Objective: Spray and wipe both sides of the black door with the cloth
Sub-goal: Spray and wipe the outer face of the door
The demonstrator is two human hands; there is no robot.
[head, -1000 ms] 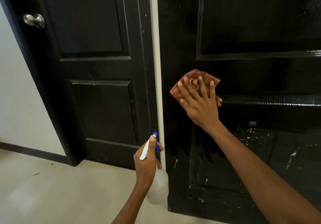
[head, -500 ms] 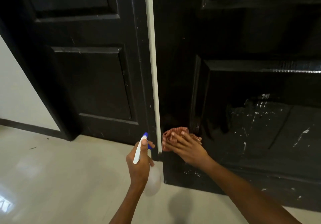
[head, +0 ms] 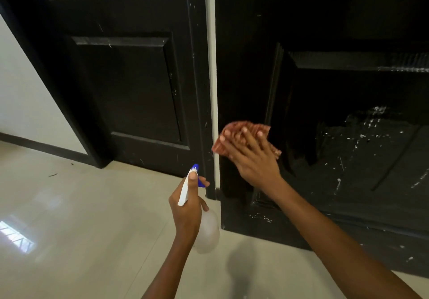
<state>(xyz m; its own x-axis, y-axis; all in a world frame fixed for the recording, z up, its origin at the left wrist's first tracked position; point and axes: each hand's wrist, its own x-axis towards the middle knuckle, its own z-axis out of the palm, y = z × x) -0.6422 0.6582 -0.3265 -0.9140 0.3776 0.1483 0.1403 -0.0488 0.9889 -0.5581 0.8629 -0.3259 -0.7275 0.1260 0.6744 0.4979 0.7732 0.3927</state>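
The black door (head: 336, 90) fills the right of the head view, glossy, with wet spray streaks on its lower panel. My right hand (head: 253, 157) presses a reddish checked cloth (head: 234, 129) flat against the door's left stile, fingers straight and spread over it. Lower left of it, my left hand (head: 188, 208) grips a clear spray bottle (head: 207, 233) with a white and blue trigger head, held off the door above the floor, nozzle pointing up toward the door edge.
A second black door (head: 125, 78) stands to the left, set in a black frame. A narrow white strip (head: 212, 66) separates the two. Pale glossy floor tiles (head: 81, 229) lie below. A white wall with a dark skirting (head: 34, 145) is at far left.
My right hand slid the cloth down the door's left stile to near the bottom, then back up a little. The view tilted down. The left hand kept the bottle in about the same place.
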